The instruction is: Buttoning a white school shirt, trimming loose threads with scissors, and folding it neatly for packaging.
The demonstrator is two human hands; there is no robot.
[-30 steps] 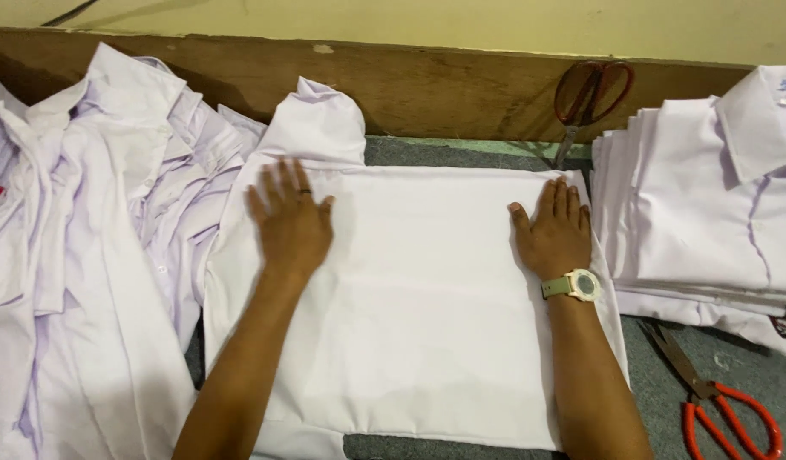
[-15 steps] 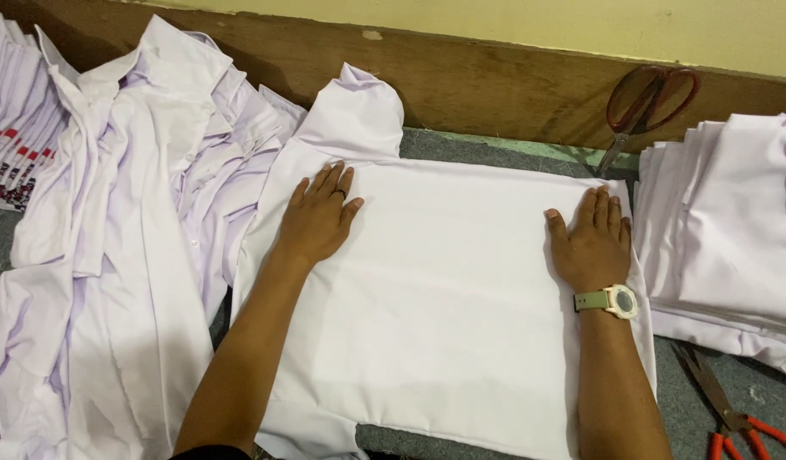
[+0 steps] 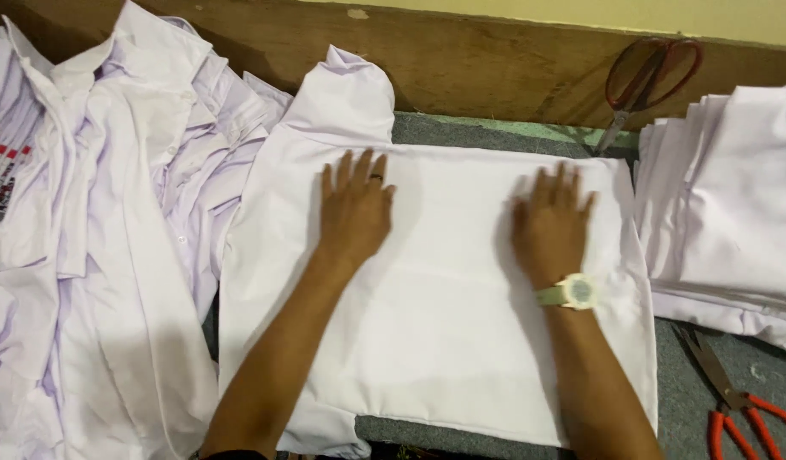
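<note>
White cloth fills most of what we see: a white shirt (image 3: 444, 341) lies spread flat, back up, on a grey surface (image 3: 691, 400) in the middle of the scene, with 1 sleeve (image 3: 346, 98) folded up at its far left corner against a brown wooden board (image 3: 461, 60).

Our left hand (image 3: 354, 209) rests palm down on the far left part of the shirt, fingers spread apart and flat, gripping nothing; a dark ring sits on 1 finger. Our right hand (image 3: 548, 223) rests palm down on the far right part, fingers likewise apart and flat on the cloth, with a pale green wristwatch (image 3: 572, 292) on the wrist. The 2 hands lie well apart, with bare cloth between them.

To the left lies a loose heap of unfolded white shirts (image 3: 103, 238), its edge touching the spread shirt. To the right sits a neat stack of folded white shirts (image 3: 734, 204), just beside the spread shirt's right edge. Dark-handled scissors (image 3: 644, 81) lean on the wooden board at the far right. Orange-handled scissors (image 3: 734, 400) lie on the grey surface at the near right, below the folded stack.
</note>
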